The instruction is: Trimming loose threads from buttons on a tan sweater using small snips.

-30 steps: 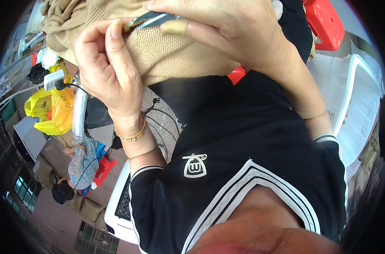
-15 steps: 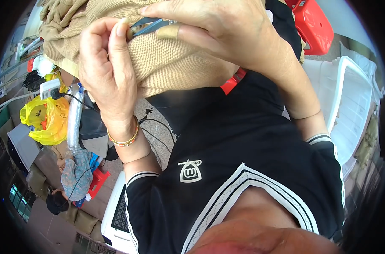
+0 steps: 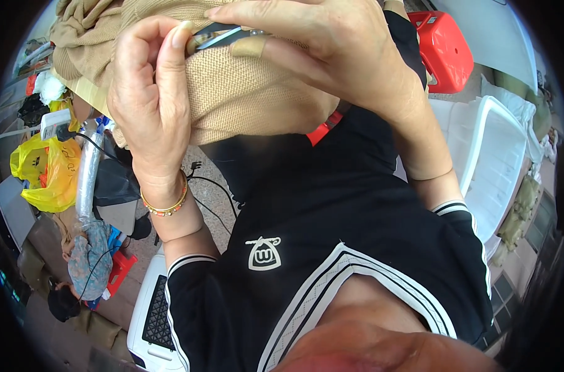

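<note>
A tan knitted garment (image 3: 245, 93) lies bunched over my lap and the surface before me. My left hand (image 3: 148, 93) pinches a fold of it between thumb and forefinger, beside a small brownish piece (image 3: 199, 42) that looks like a button. Thread snips (image 3: 220, 38) with dark blades are held in my right hand (image 3: 350, 56), their tips pointing left toward that piece. A tan cover sits over my right thumb (image 3: 248, 47). The handle end of the snips is mostly hidden under my right fingers.
A red plastic stool (image 3: 446, 53) stands at far right, above a translucent plastic bin (image 3: 496, 155). At left are a yellow plastic bag (image 3: 62, 167), a white power adapter (image 3: 55, 124) and a loose black plug (image 3: 196, 166). Another person (image 3: 89, 260) sits lower left, near a white appliance (image 3: 148, 316).
The whole view has shifted, so the surroundings sit further left in it. The snips have turned slightly, and their blades look narrower. Both hands keep their hold.
</note>
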A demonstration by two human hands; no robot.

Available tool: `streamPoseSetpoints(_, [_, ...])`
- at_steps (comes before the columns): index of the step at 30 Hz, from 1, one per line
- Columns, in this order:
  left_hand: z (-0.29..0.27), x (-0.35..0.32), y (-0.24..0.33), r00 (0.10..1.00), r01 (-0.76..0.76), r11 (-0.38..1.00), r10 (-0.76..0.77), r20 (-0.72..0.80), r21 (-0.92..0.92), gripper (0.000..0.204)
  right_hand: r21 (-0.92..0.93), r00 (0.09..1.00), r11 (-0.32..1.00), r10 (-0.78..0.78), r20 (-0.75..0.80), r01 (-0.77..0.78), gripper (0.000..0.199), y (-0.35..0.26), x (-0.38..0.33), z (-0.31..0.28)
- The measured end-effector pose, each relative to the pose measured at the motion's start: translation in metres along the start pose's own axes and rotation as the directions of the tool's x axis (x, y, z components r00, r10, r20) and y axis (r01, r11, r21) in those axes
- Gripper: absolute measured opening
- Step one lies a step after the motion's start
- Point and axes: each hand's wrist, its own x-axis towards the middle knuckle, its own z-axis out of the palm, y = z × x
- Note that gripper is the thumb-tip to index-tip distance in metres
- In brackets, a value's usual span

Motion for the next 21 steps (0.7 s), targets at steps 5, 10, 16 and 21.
streamPoseSetpoints(5, [-0.002,0.0,0.0,1.0,-0.007,0.999,0.007,0.011,0.043,0.009,-0.031,0.998,0.998,-0.055,-0.033,0.054,0.027,0.003,0.004,0.0])
streamPoseSetpoints(10, [-0.008,-0.004,-0.012,0.997,0.034,0.999,-0.033,0.066,-0.022,0.012,-0.145,0.952,0.956,-0.275,-0.138,0.255,0.034,0.015,0.003,0.007])
streamPoseSetpoints(16, [-0.008,-0.003,-0.009,0.994,0.0,0.998,-0.007,0.108,0.063,0.013,-0.197,0.958,0.945,-0.279,-0.073,0.26,0.036,0.011,0.002,-0.001])
streamPoseSetpoints(21, [-0.012,-0.003,-0.016,0.989,0.073,0.99,-0.057,0.138,-0.118,0.015,-0.22,0.906,0.902,-0.404,-0.126,0.372,0.034,0.019,0.0,0.01])
